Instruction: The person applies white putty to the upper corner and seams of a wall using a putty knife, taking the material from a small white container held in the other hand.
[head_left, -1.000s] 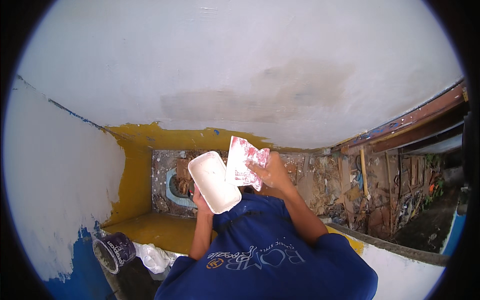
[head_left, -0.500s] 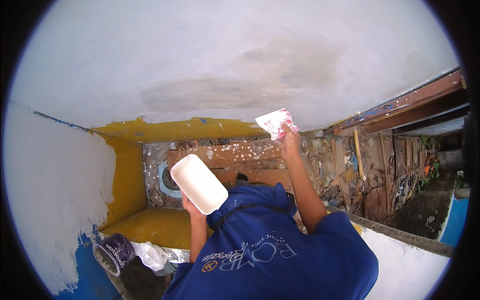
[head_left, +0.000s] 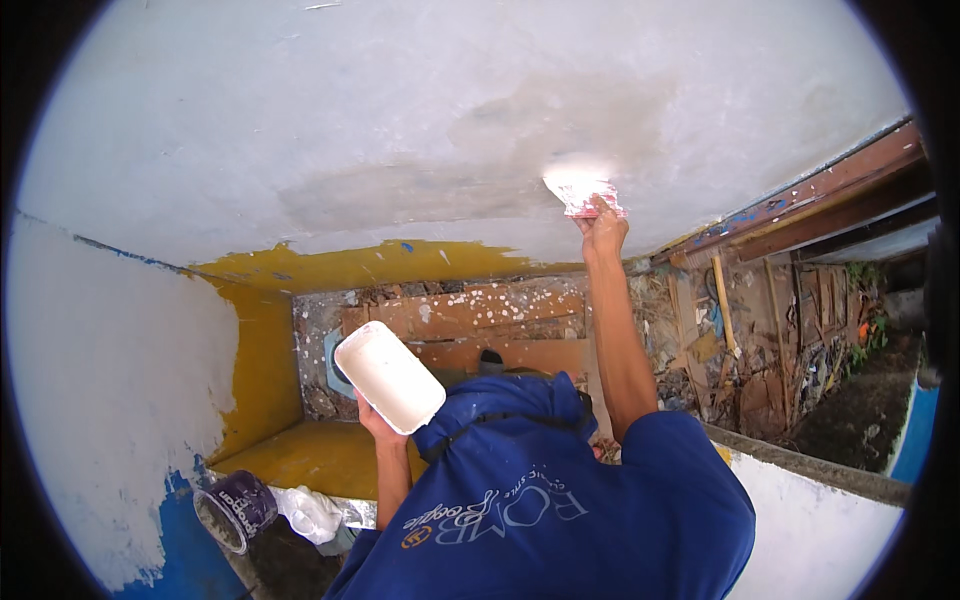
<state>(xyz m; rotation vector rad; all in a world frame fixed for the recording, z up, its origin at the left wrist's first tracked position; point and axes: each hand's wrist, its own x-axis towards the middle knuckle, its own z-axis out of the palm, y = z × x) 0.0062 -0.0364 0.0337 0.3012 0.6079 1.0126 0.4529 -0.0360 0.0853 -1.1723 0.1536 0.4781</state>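
My right hand (head_left: 604, 235) is closed on a flat, square putty spreader (head_left: 582, 196), red and smeared with white. Its upper edge meets the pale wall (head_left: 330, 90), where a bright white smear (head_left: 582, 166) shows right above it. Around this spot the wall bears a broad greyish patch (head_left: 420, 188). Lower and to the left, my left hand (head_left: 380, 420) grips a white rectangular tray (head_left: 392, 378) by its lower left side. The tray is tilted, its hollow side facing up, with whitish stuff inside. My fingers beneath the tray are mostly hidden.
Mustard-yellow paint (head_left: 360, 262) borders the wall's foot. Below lie paint-spotted boards (head_left: 480, 312) and a pale blue squat toilet pan (head_left: 336, 365). A dark purple bucket (head_left: 240, 508) and a white plastic bag (head_left: 308, 512) are at lower left. Debris and a wooden stick (head_left: 722, 300) lie right.
My right hand has moved up and slightly right, bringing the spreader against the wall, where a white smear now shows. The tray in my left hand has shifted slightly down and left.
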